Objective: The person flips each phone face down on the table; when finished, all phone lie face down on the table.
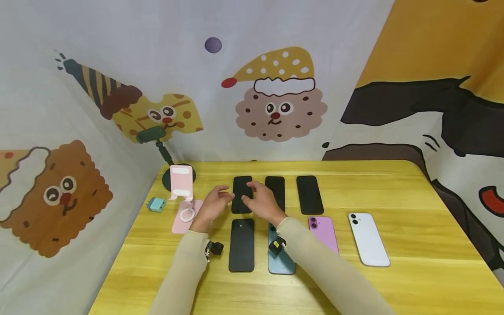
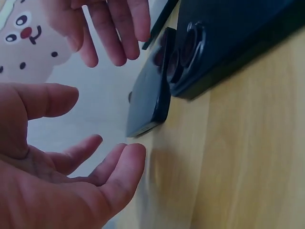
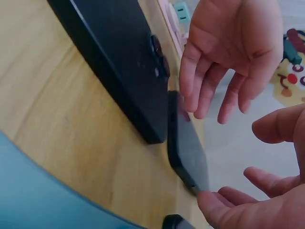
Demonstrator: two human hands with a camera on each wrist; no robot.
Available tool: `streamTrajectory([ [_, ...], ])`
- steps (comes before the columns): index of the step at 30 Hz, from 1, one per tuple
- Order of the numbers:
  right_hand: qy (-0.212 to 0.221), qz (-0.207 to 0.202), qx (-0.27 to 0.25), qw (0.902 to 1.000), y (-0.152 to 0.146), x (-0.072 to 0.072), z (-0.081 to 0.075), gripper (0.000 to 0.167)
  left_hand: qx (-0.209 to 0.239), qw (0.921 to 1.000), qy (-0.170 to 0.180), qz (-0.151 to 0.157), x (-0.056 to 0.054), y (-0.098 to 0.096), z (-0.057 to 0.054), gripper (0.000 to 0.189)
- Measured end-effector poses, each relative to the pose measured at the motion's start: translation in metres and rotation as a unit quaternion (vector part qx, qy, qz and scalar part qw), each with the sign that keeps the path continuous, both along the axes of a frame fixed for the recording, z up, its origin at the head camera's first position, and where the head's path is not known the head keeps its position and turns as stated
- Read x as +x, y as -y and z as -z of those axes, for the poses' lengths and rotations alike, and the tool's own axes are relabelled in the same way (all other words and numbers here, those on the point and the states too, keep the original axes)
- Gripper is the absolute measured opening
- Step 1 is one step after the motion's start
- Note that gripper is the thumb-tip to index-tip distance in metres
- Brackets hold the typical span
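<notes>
Both hands hover at a black phone lying screen up in the back row. My left hand is at its left side, fingers loosely bent, with nothing in them. From the right, my right hand reaches over its edge and partly covers the neighbouring black phone, its fingers relaxed and empty. In the left wrist view, thumb and fingers of the left hand stand apart beside the phone. In front lie a black phone, camera side up, and a blue phone, partly hidden by the right wrist.
Further right are another black phone, a pink phone partly behind the right sleeve, and a white phone. On the left stand a pink phone stand, a dark green stand and a light blue charger plug. Printed cloth hangs behind the table.
</notes>
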State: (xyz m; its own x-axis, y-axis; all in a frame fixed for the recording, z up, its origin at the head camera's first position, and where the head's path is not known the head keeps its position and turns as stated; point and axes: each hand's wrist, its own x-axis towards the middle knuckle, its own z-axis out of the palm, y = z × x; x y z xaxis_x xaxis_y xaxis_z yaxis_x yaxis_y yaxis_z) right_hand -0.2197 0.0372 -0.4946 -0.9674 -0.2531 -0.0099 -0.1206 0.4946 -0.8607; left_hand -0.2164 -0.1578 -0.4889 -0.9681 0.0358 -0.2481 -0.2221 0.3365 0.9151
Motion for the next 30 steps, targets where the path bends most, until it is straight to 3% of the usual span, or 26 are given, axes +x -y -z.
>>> streamTrajectory([
  [7,0.040,0.009,-0.017,0.9990,0.002,-0.007,0.010,0.057,0.075,0.9967,0.025,-0.014,-0.010,-0.007,0.006,0.060],
  [19,0.067,0.032,-0.075,0.9944,0.000,-0.010,0.009,0.057,0.115,0.9918,0.038,-0.041,-0.021,-0.007,0.008,0.058],
  [25,0.069,0.033,-0.088,0.9932,-0.001,-0.012,0.010,0.057,0.140,0.9876,0.026,-0.067,-0.022,-0.006,0.010,0.054],
  [30,0.077,0.039,-0.094,0.9919,-0.001,-0.011,0.013,0.054,0.187,0.9792,0.038,-0.069,-0.020,-0.003,0.013,0.057],
])
